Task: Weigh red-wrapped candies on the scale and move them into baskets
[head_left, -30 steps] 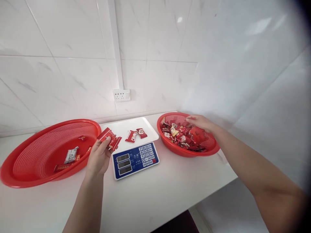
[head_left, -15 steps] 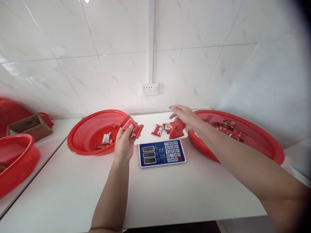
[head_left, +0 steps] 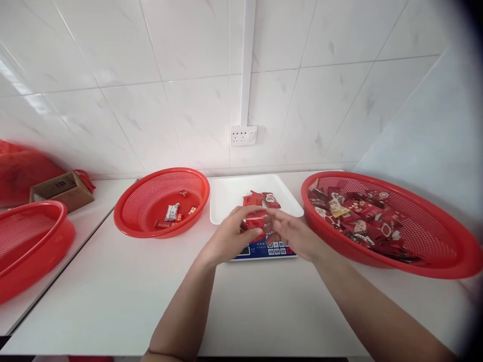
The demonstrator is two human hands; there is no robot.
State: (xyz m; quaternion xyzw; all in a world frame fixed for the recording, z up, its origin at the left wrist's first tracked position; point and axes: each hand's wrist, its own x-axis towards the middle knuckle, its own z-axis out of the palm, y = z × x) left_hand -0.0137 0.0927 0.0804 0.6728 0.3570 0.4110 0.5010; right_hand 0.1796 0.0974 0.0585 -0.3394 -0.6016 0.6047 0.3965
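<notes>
My left hand point(head_left: 236, 234) is closed around red snack packets point(head_left: 255, 221), above the front of a digital scale. Beside it my right hand point(head_left: 292, 232) has its fingers spread and curved toward those packets; whether the fingertips touch them I cannot tell. Behind the hands, a red packet point(head_left: 253, 199) and a dark red packet point(head_left: 270, 200) with white print lie on the scale's white pan point(head_left: 222, 193). The hands cover most of the scale's blue keypad panel point(head_left: 264, 251) and its displays.
To the left, a red mesh basket point(head_left: 126, 213) holds several small packets. At the right, a larger red basket point(head_left: 449, 241) contains many dark red packets point(head_left: 362, 216). Farther left are another red basket point(head_left: 56, 246), a cardboard box point(head_left: 66, 191) and a red bag point(head_left: 26, 171). A socket point(head_left: 243, 136) is on the wall.
My left hand has moved right with its packets, from beside the left basket to the scale's front. My right hand has drawn back from over the pan toward the left hand. The view has shifted slightly.
</notes>
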